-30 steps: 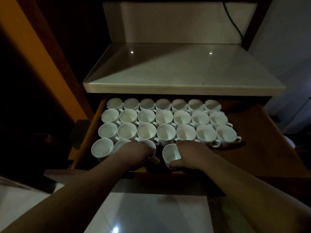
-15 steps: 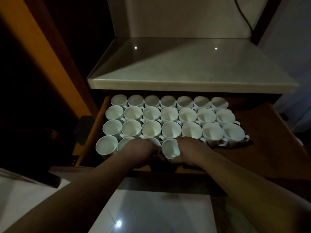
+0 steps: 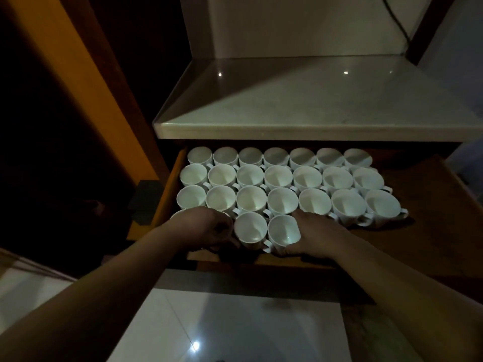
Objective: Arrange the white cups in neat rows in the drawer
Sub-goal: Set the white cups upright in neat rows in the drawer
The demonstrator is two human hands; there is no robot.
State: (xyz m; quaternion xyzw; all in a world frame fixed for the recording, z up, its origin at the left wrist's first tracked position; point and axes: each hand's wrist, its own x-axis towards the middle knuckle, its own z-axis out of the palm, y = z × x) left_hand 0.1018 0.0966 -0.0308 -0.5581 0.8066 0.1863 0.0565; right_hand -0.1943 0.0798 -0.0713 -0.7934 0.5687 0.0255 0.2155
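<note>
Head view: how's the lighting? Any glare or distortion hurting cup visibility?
Head view: dim overall, left side nearly black. White cups still read clearly; the back row sits in the countertop shadow. Small glare dots on the countertop and floor tile. Wide-angle bowing at the edges. Left hand hides part of the front row.

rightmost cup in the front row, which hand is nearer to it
Right. The right hand wraps that cup from its right side, fingers touching the wall. The left hand is farther left, with another cup between them.
</note>
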